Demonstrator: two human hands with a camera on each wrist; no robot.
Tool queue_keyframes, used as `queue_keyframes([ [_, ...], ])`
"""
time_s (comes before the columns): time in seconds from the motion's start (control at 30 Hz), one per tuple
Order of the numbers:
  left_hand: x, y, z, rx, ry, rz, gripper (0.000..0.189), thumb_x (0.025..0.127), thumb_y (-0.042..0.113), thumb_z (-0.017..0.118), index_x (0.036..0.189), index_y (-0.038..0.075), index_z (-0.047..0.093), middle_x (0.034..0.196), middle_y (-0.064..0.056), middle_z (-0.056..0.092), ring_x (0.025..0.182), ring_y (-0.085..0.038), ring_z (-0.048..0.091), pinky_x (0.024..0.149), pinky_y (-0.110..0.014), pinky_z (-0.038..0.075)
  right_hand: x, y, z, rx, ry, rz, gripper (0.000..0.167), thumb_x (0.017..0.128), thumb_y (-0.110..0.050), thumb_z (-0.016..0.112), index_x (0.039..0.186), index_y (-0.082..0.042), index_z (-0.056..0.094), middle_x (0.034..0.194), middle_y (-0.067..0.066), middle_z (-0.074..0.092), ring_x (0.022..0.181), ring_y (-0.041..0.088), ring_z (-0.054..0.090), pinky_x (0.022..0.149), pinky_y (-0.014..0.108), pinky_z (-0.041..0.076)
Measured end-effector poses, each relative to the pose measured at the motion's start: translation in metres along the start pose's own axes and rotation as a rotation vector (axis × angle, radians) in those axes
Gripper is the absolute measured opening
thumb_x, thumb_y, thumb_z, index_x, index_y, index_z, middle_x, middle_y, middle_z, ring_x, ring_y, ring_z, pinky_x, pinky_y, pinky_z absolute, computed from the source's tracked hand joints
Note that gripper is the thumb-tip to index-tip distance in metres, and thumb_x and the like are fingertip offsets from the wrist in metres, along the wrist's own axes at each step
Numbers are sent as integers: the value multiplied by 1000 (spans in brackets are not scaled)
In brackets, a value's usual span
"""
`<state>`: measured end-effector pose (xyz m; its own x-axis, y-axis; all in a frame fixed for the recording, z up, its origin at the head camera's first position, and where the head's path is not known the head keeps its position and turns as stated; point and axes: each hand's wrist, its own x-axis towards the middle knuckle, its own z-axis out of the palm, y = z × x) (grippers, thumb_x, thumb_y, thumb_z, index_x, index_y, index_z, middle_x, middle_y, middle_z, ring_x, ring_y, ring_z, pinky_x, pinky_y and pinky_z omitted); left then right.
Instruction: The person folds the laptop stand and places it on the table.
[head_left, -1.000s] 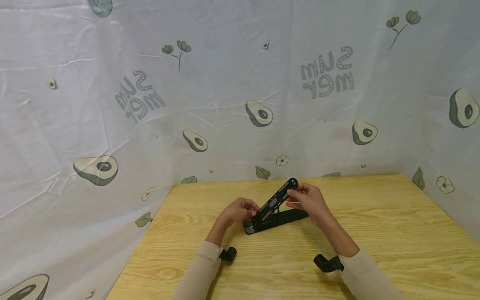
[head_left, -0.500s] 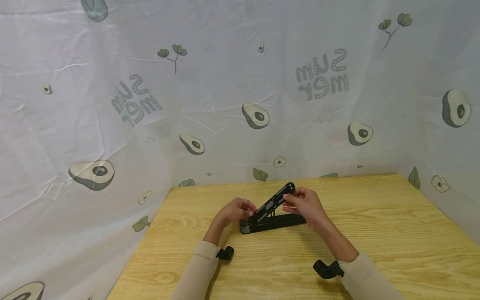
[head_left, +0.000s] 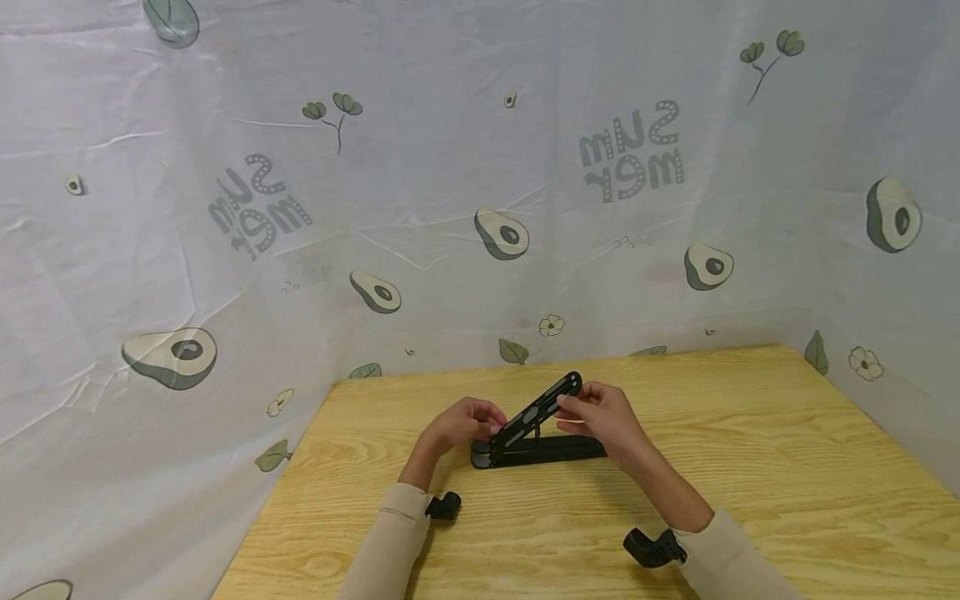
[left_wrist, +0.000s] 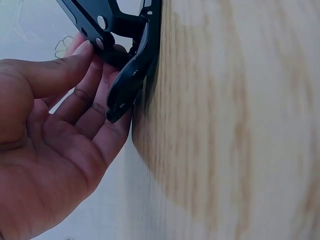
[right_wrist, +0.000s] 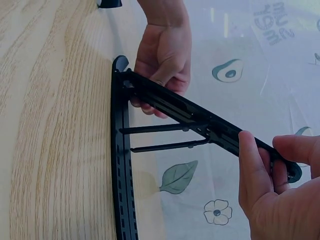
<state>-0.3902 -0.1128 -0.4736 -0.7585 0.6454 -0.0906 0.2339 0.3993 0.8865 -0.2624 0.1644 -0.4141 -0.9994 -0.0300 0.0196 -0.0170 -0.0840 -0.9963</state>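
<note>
A black folding laptop stand (head_left: pixel 551 451) rests on the table between both hands, with its upper arm (head_left: pixel 532 414) tilted up to the right from the hinge end at left. My left hand (head_left: pixel 463 422) pinches the stand near that hinge; in the left wrist view its thumb lies on the arm with fingers behind. Close to the raised tip, my right hand (head_left: pixel 603 417) holds the upper arm between thumb and fingers. Two thin struts (right_wrist: pixel 167 136) link the arm to the slotted base rail (right_wrist: pixel 122 165) in the right wrist view. The fingers partly hide the hinge and the tip.
The wooden table (head_left: pixel 712 467) reaches to a white curtain (head_left: pixel 420 183) printed with avocados and leaves, which hangs behind and at both sides. Black camera mounts (head_left: pixel 652 548) stick out from the sleeves over the table.
The raised arm of the laptop stand has come down a little toward the base, with my right hand lowering along with it. My left hand keeps its place at the hinge. The head view has shifted slightly.
</note>
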Motion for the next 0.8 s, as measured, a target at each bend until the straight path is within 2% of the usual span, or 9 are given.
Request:
queue_keyframes([
  [0.23,0,0,0,-13,-4,-2,18,105,-1,62,119,-4,74,101,0,73,90,-10,66,91,-33,62,1,2,-1,-5,4,2,12,108,-8,63,106,2,58,100,7,65,96,15,78,89,32,66],
  [0.5,-1,1,1,-23,16,5,19,105,-1,62,120,-4,73,100,-1,73,90,-10,67,90,-32,62,3,6,-3,-28,-6,-4,11,108,-8,64,105,1,59,98,6,69,97,17,78,93,38,65],
  [0.67,-4,3,4,-31,52,0,19,105,2,64,120,-4,73,103,-7,74,90,-12,67,90,-33,63,2,9,-12,-88,-65,-30,14,108,-11,65,106,2,60,96,6,73,93,14,77,91,35,66],
  [0.8,-8,4,7,-30,91,-20,20,104,6,68,121,-4,72,107,-12,74,90,-13,68,89,-34,64,1,12,-26,-146,-124,-46,24,109,-16,65,119,5,62,104,8,74,99,20,76,92,36,66],
])
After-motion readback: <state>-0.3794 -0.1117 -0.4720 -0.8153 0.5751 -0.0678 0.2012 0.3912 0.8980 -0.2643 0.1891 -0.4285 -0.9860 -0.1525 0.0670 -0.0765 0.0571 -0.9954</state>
